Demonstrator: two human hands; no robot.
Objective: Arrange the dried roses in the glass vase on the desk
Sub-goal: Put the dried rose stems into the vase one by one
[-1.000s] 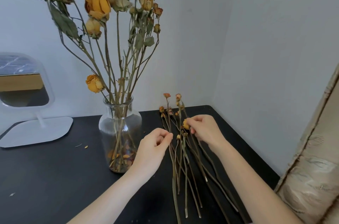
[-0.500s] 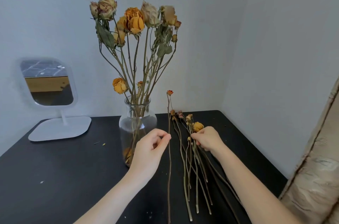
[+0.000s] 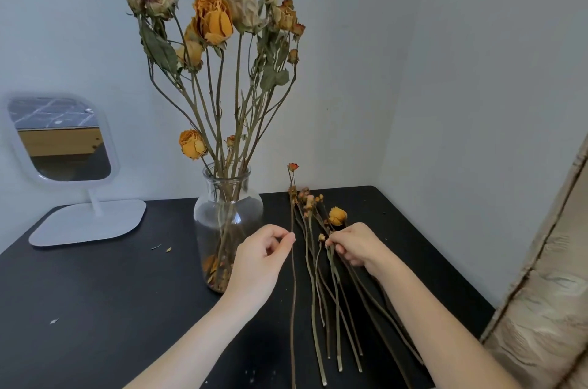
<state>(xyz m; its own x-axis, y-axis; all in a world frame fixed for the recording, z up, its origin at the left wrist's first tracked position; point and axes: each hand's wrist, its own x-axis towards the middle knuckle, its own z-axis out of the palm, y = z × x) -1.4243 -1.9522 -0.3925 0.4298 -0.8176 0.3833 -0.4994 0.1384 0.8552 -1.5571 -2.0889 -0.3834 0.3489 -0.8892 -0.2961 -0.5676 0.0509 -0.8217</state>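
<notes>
A flat black table (image 3: 95, 309) fills a corner where two plain white walls (image 3: 477, 70) meet. A round clear glass vase (image 3: 227, 216) stands near the table's middle. It holds tall dried yellow and tan roses (image 3: 213, 19). At 9 o'clock from the vase stands a white mirror (image 3: 60, 140) on a flat foot. At 3 o'clock from it, loose dried roses (image 3: 331, 293) lie on the table, buds toward 12 o'clock. The left hand (image 3: 261, 261) has its grip pinching one thin long rose stem (image 3: 292, 293). The right hand (image 3: 356, 245) has its grip curled on stems in the bunch. Small crumbs (image 3: 168, 249) dot the table. Tan shiny cloth (image 3: 547, 293) shows at 4 o'clock.
</notes>
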